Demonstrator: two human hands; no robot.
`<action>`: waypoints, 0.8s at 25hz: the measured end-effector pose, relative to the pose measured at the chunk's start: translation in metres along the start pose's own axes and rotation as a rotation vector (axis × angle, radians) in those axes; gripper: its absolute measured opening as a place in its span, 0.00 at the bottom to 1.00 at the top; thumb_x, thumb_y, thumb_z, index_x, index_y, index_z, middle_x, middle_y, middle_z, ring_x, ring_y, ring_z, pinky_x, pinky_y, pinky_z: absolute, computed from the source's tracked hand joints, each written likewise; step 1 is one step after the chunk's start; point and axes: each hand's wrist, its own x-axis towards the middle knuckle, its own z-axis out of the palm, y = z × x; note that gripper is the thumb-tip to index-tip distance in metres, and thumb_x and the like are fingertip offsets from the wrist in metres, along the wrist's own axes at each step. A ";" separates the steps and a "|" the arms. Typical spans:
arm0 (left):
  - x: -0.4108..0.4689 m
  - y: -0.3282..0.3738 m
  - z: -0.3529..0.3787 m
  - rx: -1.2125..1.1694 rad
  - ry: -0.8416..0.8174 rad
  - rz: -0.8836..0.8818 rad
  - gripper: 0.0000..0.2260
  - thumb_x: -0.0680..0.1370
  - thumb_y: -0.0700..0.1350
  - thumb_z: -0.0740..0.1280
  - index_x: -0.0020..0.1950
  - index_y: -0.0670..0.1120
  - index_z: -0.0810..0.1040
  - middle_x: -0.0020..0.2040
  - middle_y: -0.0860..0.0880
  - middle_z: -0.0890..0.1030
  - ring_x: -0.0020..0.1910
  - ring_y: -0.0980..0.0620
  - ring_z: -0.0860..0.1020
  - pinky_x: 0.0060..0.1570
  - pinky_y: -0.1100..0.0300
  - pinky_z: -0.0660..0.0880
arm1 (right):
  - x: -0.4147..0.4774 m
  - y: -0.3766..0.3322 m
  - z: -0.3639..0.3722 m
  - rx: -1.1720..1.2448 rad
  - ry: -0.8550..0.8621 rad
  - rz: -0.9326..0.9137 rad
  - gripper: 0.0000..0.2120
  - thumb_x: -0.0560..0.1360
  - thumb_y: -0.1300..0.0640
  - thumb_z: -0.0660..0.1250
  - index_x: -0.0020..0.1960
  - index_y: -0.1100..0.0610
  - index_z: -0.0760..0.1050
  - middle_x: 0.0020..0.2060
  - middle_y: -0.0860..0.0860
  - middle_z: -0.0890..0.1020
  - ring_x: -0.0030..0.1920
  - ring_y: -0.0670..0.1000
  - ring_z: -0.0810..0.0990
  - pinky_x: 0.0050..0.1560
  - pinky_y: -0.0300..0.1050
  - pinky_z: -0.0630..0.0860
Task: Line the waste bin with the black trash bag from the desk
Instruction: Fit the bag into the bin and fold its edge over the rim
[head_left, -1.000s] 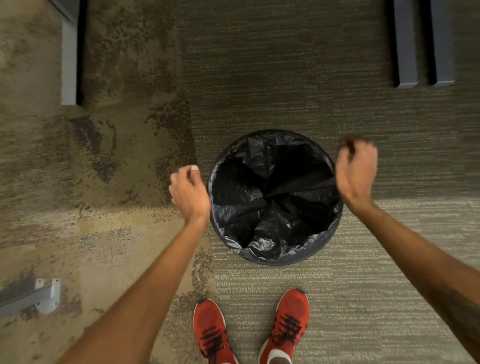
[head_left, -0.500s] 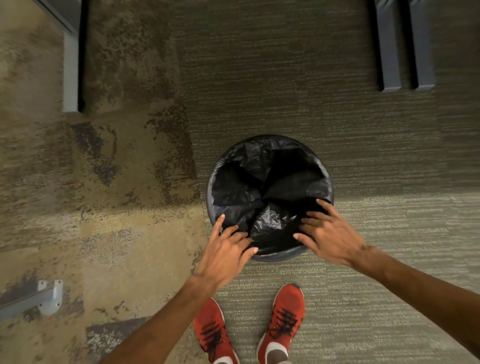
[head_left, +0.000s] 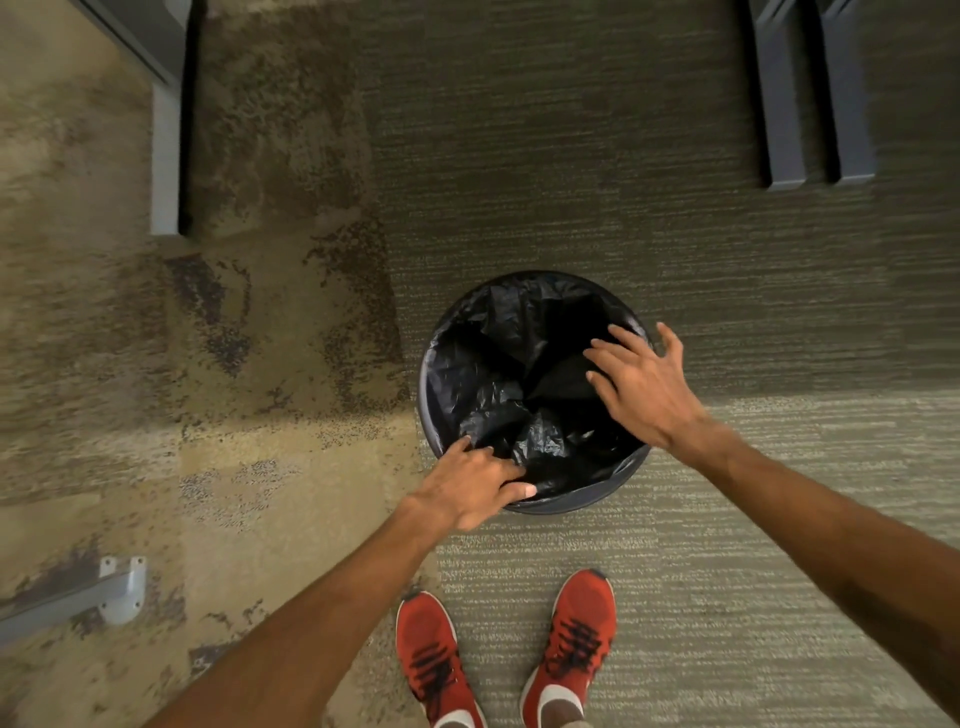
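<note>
The crumpled black plastic trash bag (head_left: 498, 395) hides the inside and most of the rim of the round dark waste bin (head_left: 597, 500). The left hand (head_left: 470, 491) covers the near rim, so its grip cannot be judged. Both forearms and the red laced sneakers (head_left: 436, 660) run off the bottom edge. Grey metal furniture legs (head_left: 784, 93) are cut by the top edge.

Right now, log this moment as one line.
black trash bag inside waste bin | left hand at near rim | right hand spread over opening
</note>
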 end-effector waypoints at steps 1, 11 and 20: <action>-0.008 0.002 0.004 -0.068 0.084 0.002 0.26 0.83 0.63 0.51 0.76 0.54 0.69 0.76 0.51 0.72 0.79 0.49 0.63 0.81 0.47 0.48 | -0.012 -0.004 -0.002 0.092 0.069 0.044 0.20 0.83 0.51 0.60 0.73 0.53 0.73 0.75 0.52 0.73 0.79 0.53 0.64 0.75 0.68 0.52; -0.034 0.016 0.013 -1.632 0.758 -0.626 0.30 0.81 0.35 0.65 0.81 0.47 0.59 0.78 0.44 0.68 0.76 0.44 0.69 0.74 0.42 0.66 | -0.087 -0.065 0.019 1.696 0.074 1.106 0.20 0.78 0.65 0.64 0.69 0.53 0.72 0.63 0.54 0.81 0.63 0.56 0.79 0.61 0.59 0.78; -0.032 -0.018 0.020 -1.706 0.706 -0.546 0.27 0.78 0.30 0.65 0.77 0.41 0.67 0.73 0.42 0.75 0.69 0.42 0.77 0.61 0.36 0.78 | -0.094 -0.083 0.020 1.840 0.203 1.064 0.34 0.78 0.73 0.61 0.79 0.51 0.62 0.64 0.55 0.82 0.61 0.60 0.83 0.48 0.60 0.85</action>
